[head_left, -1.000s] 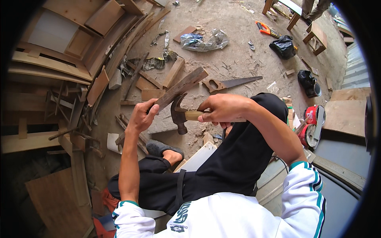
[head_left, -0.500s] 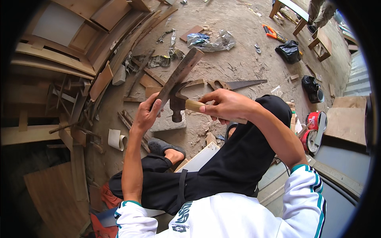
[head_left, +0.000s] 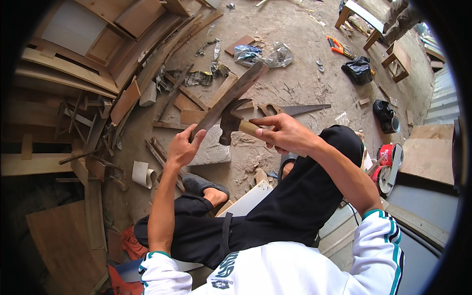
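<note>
My left hand [head_left: 184, 146] is closed round the lower end of a long, weathered wood strip [head_left: 233, 92], which slants up and to the right. In my right hand [head_left: 287, 133] is a claw hammer [head_left: 229, 122], gripped by its pale wooden handle. The hammer's claw lies close to the strip's right side; whether it touches, I cannot tell. Below them, a grey concrete block [head_left: 214, 148] sits on the ground by my shoe. Just beyond my right hand lies a handsaw [head_left: 306, 109] with a wooden grip.
Loose boards [head_left: 192, 117] and wood scraps lie ahead on the dusty ground. Wooden furniture frames [head_left: 69, 61] crowd the left. Clear plastic bags [head_left: 265, 55], a black bag [head_left: 358, 69] and red cans [head_left: 388, 156] stand further right. A person's leg [head_left: 400, 22] shows at far right.
The wood strip has swung a little to the right and leans lower. My right hand and the hammer have shifted slightly right, and the hammer head has risen a little.
</note>
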`<state>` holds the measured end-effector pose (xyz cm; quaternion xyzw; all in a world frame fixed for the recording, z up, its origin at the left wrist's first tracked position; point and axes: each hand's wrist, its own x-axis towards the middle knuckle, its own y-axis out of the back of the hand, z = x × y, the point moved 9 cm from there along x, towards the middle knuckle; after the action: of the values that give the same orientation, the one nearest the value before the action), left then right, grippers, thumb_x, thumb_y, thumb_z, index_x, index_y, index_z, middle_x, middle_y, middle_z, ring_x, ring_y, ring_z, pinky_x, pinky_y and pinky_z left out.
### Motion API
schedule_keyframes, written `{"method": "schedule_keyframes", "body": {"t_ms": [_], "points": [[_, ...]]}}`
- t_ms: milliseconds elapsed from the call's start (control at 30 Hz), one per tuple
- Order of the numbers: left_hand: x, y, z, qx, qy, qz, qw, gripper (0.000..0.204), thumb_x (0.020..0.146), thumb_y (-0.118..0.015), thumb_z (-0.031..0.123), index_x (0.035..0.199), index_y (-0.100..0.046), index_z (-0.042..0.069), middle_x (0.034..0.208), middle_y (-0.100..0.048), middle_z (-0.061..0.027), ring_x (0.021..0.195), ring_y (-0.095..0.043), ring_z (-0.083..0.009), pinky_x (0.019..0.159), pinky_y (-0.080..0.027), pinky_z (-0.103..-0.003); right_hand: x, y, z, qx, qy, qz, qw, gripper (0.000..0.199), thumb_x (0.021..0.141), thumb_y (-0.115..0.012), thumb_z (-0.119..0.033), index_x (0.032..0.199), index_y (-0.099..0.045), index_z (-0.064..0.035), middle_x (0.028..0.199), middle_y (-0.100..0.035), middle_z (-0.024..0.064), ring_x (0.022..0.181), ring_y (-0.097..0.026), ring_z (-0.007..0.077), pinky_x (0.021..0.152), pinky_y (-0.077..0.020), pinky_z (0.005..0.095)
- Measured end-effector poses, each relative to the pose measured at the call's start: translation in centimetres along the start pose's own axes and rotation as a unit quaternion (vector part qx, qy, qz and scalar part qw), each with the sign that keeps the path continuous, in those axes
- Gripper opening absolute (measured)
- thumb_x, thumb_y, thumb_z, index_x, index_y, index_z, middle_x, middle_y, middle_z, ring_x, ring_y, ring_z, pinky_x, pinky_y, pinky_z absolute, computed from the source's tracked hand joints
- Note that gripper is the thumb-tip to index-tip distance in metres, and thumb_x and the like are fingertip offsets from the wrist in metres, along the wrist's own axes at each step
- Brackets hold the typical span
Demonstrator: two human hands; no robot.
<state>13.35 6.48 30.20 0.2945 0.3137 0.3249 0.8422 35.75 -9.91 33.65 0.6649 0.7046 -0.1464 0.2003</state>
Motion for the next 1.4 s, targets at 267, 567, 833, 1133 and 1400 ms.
{"method": "schedule_keyframes", "body": {"t_ms": [267,567,833,1133,1400], "points": [[-0.6,-0.6,1.0,0.047,0.000,0.081,0.996,0.079,0.091,-0.052,0.068,0.125,-0.063,-0.002,0.107,-0.068,-0.0302,0.105,-0.065,-0.0449,0.089,-0.051,-0.046,0.3,1.2,0.7,-0.018,0.005,0.039,0.999,0.044,0.101,-0.059,-0.026,0.142,-0.055,-0.0081,0.068,-0.056,0.0002,0.050,-0.047,0.0059,0.044,-0.0400,0.0245],[0.1,-1.4,2.8,0.044,0.013,0.098,0.994,0.078,0.091,-0.052,0.069,0.124,-0.065,0.000,0.106,-0.069,-0.0292,0.106,-0.065,-0.0447,0.091,-0.051,-0.047,0.1,2.4,1.2,0.009,-0.008,0.072,0.997,0.042,0.100,-0.060,-0.032,0.139,-0.059,-0.0150,0.064,-0.059,0.0007,0.048,-0.050,0.0064,0.044,-0.0415,0.0264],[0.7,-1.9,5.1,0.051,0.017,0.118,0.992,0.075,0.091,-0.052,0.068,0.117,-0.067,-0.001,0.101,-0.069,-0.0269,0.097,-0.067,-0.0428,0.086,-0.052,-0.047,0.2,3.3,2.0,0.062,-0.017,0.077,0.995,0.045,0.100,-0.060,-0.030,0.141,-0.057,-0.0125,0.067,-0.057,0.0004,0.048,-0.047,0.0056,0.043,-0.0401,0.0245],[2.0,-2.6,7.6,-0.343,0.069,0.139,0.927,0.066,0.099,-0.038,0.067,0.107,-0.057,0.004,0.070,-0.049,-0.0001,0.050,-0.050,-0.0094,0.044,-0.043,-0.025,0.4,6.1,0.4,0.108,0.082,0.215,0.967,0.048,0.099,-0.061,-0.030,0.143,-0.053,-0.0119,0.070,-0.057,0.0018,0.050,-0.050,0.0066,0.044,-0.0441,0.0245],[3.7,0.6,11.2,-0.320,-0.018,0.169,0.932,0.032,0.094,-0.071,0.031,0.096,-0.065,0.000,0.068,-0.059,-0.0027,0.051,-0.057,-0.0097,0.046,-0.045,-0.025,-2.5,7.8,0.0,-0.218,0.186,0.328,0.900,0.044,0.092,-0.067,-0.018,0.136,-0.061,-0.0218,0.101,-0.071,0.0218,0.086,-0.070,0.0369,0.076,-0.0529,0.0395]]}}
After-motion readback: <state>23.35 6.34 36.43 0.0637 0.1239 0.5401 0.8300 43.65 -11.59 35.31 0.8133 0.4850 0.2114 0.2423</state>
